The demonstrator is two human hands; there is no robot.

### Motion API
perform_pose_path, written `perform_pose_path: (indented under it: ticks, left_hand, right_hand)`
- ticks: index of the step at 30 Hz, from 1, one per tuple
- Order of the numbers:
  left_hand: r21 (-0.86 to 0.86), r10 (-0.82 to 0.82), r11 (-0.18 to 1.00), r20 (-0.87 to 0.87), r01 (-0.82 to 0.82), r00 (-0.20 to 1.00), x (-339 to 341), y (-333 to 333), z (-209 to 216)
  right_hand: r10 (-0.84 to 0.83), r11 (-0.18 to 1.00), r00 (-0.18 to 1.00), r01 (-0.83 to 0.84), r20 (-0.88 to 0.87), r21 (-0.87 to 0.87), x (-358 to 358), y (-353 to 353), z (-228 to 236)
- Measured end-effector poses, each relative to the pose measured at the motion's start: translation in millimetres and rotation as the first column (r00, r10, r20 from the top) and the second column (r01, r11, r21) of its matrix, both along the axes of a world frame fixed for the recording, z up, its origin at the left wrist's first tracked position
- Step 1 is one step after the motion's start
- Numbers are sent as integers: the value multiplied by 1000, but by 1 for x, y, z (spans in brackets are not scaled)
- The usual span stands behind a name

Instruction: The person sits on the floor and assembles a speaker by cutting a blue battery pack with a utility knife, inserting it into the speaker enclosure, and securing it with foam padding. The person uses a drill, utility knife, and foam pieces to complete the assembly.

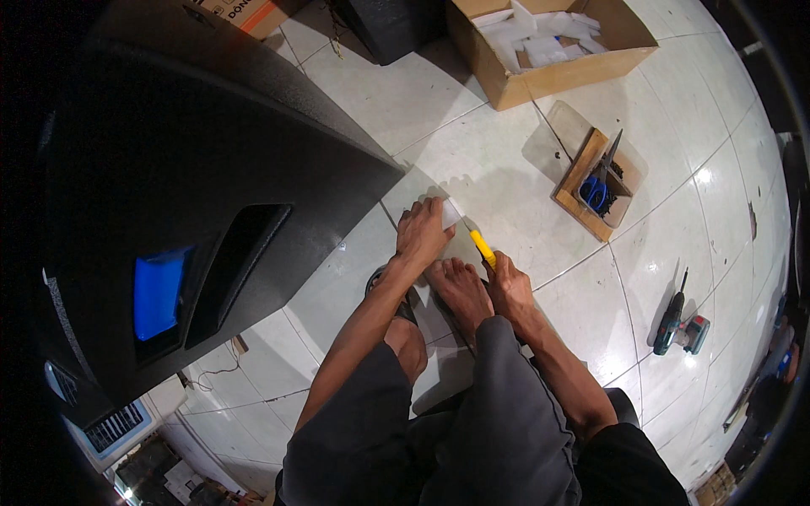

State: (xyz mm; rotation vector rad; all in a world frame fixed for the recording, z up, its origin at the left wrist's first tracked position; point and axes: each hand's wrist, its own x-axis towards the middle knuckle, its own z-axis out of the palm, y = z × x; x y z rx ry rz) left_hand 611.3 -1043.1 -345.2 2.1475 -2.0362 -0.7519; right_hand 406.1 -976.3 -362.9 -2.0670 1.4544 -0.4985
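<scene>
The right hand (508, 287) had its fingers wrapped around a yellow-handled cutter (482, 249), whose tip pointed at a small white piece (453, 209) on the floor. The left hand (424, 234) lay at that piece's left edge, fingers bent and close together; whether they pinched it or only pressed it down, I could not tell. A bare foot (462, 291) stood just nearer, between the wrists.

On the left, a black cabinet (321, 181) brought its corner near the left hand, its edge slanting back toward the near left. To the right, pale floor tiles (666, 228) spread between the hands and a drill (672, 327). Farther off on that side sat a wood-edged tray (582, 181) with blue-handled scissors (596, 192); beyond it, a cardboard box (582, 78) held white scraps (544, 51).

A carton (249, 15) at far left carried large lettering and an orange panel; any marking on the drill was too small to read.
</scene>
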Motion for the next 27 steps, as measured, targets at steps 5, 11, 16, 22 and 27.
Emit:
perform_pose_path:
  ticks: [5, 11, 16, 22, 27]
  left_hand:
    - [2, -9, 1000, -4, 9, 1000, 1, -6, -3]
    - [0, -6, 1000, -2, 6, 1000, 3, -6, -4]
    - [10, -1, 1000, 6, 1, 1000, 2, -6, -6]
    - [-8, -2, 1000, -9, 2, 1000, 3, -6, -4]
    - [-3, -3, 1000, -12, 3, 1000, 2, -5, -5]
  right_hand:
    - [2, 1000, 1000, -2, -16, -3, 0, -4, -5]
    - [4, 1000, 1000, -4, -7, -7, 3, -4, -3]
    - [-4, 1000, 1000, 3, -4, -25, 2, -5, -7]
    - [54, 996, 998, -55, -23, -67, -2, -12, 0]
    - [66, 996, 997, -68, -41, -55, -3, -12, 1]
